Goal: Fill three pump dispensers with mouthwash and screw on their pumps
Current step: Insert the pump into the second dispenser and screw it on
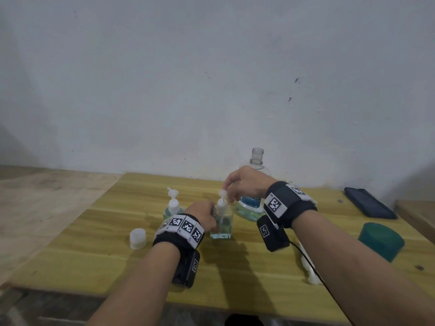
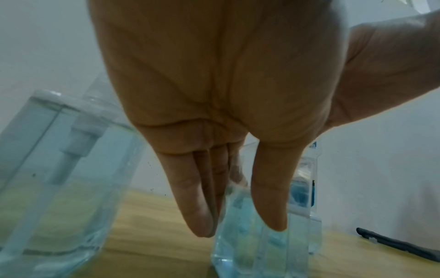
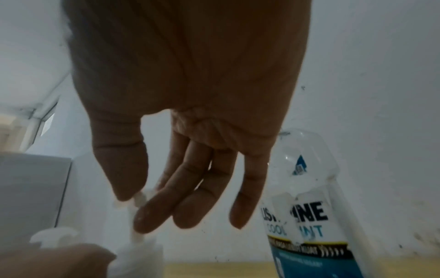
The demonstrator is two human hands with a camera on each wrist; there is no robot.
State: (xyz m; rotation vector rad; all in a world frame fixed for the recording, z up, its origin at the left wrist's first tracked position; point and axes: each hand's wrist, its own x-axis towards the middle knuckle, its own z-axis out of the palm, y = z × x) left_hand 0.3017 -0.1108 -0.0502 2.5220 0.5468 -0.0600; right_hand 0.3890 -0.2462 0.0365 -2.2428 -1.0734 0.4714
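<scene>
A clear square dispenser (image 1: 222, 228) with pale blue mouthwash stands mid-table, its white pump (image 1: 222, 203) set in the neck. My left hand (image 1: 204, 216) wraps round the bottle's body; in the left wrist view its fingers (image 2: 195, 197) press the clear bottle (image 2: 257, 244). My right hand (image 1: 237, 184) pinches the pump head from above, thumb and fingertips (image 3: 147, 216) on the white pump (image 3: 138, 242). A second dispenser (image 1: 173, 208) with its pump on stands to the left. The open mouthwash bottle (image 1: 255, 184) stands behind my right hand.
A loose white cap (image 1: 138, 238) lies left of my left wrist. A teal cap (image 1: 381, 241) sits at the right, a dark phone (image 1: 369, 203) at the far right by the wall. White pump parts (image 1: 310, 271) lie under my right forearm. The table's front edge is near.
</scene>
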